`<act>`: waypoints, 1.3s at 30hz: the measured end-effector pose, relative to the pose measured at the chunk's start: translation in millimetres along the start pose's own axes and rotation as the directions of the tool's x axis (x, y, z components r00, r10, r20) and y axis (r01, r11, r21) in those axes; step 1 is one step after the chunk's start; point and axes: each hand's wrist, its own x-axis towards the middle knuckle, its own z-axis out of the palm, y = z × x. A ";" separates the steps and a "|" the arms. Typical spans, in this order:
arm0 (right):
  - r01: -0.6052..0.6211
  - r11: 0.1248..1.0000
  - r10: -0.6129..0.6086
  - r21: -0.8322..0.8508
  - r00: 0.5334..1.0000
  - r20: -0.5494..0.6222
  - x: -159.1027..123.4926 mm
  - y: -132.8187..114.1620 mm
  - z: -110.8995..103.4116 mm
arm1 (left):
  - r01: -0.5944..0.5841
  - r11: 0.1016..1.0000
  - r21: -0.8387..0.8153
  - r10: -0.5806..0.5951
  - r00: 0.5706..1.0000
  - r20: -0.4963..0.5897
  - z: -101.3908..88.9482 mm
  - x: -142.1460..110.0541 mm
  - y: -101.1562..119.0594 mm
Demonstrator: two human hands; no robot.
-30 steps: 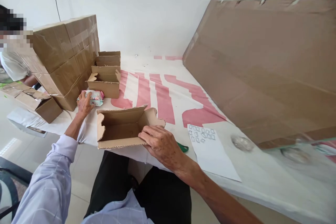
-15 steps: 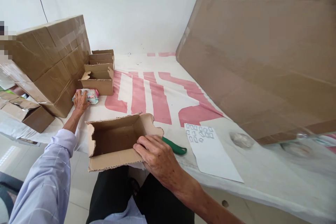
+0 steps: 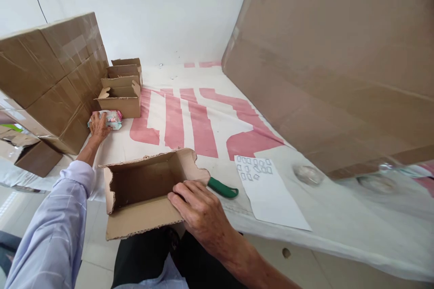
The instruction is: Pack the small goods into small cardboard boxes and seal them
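Note:
My right hand (image 3: 200,207) grips the near right edge of an open cardboard box (image 3: 145,185). The box is tilted towards me at the table's front edge, and nothing shows inside it. At the left, my left hand (image 3: 99,127) is closed over a soft pack of wipes (image 3: 113,119), pink, white and pale blue. The pack lies on the table in front of a small open carton (image 3: 120,107). Just right of the box in my hand, a green handle (image 3: 223,188) sticks out; its other end is hidden.
A stack of taped cartons (image 3: 68,67) stands at the left, with a torn carton (image 3: 34,153) before it. A large cardboard panel (image 3: 325,67) rises at the right. A paper sheet (image 3: 271,198) with drawn marks lies on the white-and-red tablecloth (image 3: 200,128).
The box in my right hand has tipped a little more towards me. My left hand stays on the pack of wipes. The whole view has shifted slightly.

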 end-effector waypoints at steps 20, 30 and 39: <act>-0.015 1.000 0.016 0.018 1.000 -0.023 7.7 1.7 5.8 | -0.284 0.909 -0.304 0.305 0.952 0.023 -23.8 -14.9 -6.2; -0.077 0.996 0.079 -0.035 0.995 0.060 45.4 28.2 55.3 | 0.253 0.808 -0.532 -0.094 0.947 0.308 -84.8 -232.6 -37.0; -0.176 0.984 0.169 0.025 0.968 0.186 149.4 -5.4 99.5 | 0.251 0.663 -0.705 -0.140 0.967 0.213 -42.7 -204.8 30.0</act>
